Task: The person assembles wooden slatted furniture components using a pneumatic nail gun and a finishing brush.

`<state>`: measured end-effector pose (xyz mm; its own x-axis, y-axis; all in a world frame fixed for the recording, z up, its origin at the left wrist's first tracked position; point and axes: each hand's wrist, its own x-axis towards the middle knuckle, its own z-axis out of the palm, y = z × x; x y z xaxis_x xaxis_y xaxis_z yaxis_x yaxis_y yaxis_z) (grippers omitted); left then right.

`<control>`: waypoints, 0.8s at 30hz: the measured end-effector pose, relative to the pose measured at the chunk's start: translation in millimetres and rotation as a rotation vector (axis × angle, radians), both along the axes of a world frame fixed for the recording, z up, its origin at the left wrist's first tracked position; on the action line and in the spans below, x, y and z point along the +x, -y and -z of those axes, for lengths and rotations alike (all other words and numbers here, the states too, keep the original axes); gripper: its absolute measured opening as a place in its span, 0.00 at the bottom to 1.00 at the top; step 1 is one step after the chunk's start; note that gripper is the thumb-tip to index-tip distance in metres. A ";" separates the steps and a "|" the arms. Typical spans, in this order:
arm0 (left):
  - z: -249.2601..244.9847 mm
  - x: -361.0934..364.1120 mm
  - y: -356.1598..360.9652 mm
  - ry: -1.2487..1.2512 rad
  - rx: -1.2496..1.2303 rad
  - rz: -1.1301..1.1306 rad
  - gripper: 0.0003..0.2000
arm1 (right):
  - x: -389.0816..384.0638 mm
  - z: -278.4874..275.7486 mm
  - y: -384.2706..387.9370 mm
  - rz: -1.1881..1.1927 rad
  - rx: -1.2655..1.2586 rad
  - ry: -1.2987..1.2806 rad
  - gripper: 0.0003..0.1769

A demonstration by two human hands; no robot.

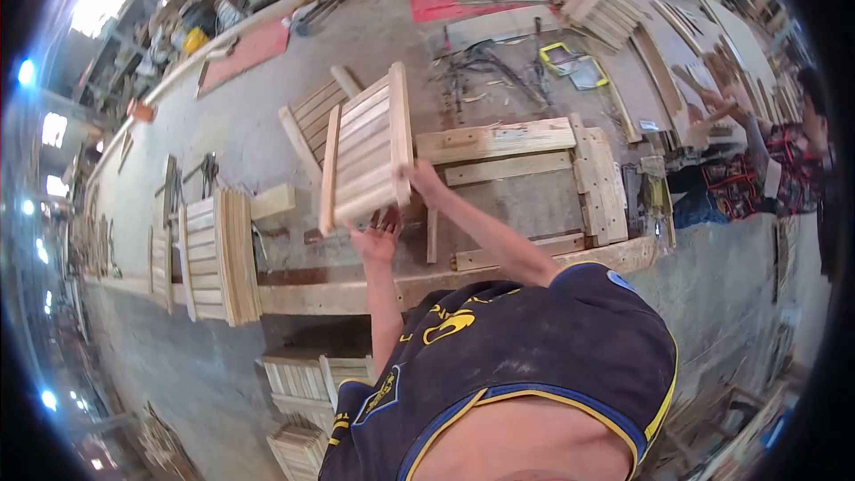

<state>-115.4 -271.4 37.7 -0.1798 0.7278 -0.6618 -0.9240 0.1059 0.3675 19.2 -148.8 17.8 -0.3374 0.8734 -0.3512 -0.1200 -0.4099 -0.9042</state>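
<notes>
A slatted wooden panel (367,147) is held up at a tilt over the workbench, its pale slats set between two side rails. My right hand (422,182) is closed around the lower end of its right rail. Just below the panel's lower edge is my left hand (378,239), palm up with fingers spread, the fingertips right at that edge. Behind the raised panel, a second slatted panel (307,129) lies on the bench, partly covered. To the right of my hands lies a rectangular wooden frame (512,141) made of thick boards.
Stacked slatted panels (233,258) stand at the bench's front edge on the left. Clamps (499,67) and a yellow-edged object (574,67) lie farther back. Across the bench (240,116), another person's hands rest near a red sheet (427,2). Another person (766,165) works at right.
</notes>
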 end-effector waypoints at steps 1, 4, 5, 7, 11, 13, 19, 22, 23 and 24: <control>-4.7 9.5 -8.7 0.040 0.010 -0.108 0.38 | 14.9 7.9 28.1 0.027 0.089 0.010 0.13; 52.4 26.0 -15.2 -0.042 0.061 -0.174 0.36 | 72.5 19.4 98.9 -0.074 0.240 0.116 0.19; 75.5 27.2 -5.9 -0.167 0.079 -0.148 0.34 | 94.0 7.6 119.3 -0.163 0.236 0.171 0.21; 51.5 55.1 0.6 -0.325 0.070 -0.163 0.32 | 132.8 -7.8 132.9 -0.488 0.051 0.385 0.21; 41.2 59.6 17.0 -0.360 -0.061 -0.135 0.33 | 185.4 -5.9 163.6 -0.623 0.621 0.691 0.13; 11.1 64.7 10.9 -0.521 -0.202 -0.038 0.35 | 201.1 -35.0 167.7 -0.361 0.742 0.653 0.10; 52.5 66.0 -33.1 -0.694 -0.265 0.267 0.35 | 234.4 0.6 166.9 0.025 0.861 0.929 0.10; 82.3 71.2 -50.1 -0.873 -0.388 0.489 0.36 | 243.5 36.5 181.0 0.084 0.823 0.977 0.11; 95.1 72.3 -51.4 -0.826 -0.337 0.518 0.37 | 246.0 46.1 185.6 0.059 0.800 0.953 0.11; 108.9 75.9 -55.8 -0.772 -0.282 0.541 0.38 | 252.3 55.8 186.2 0.032 0.786 0.932 0.11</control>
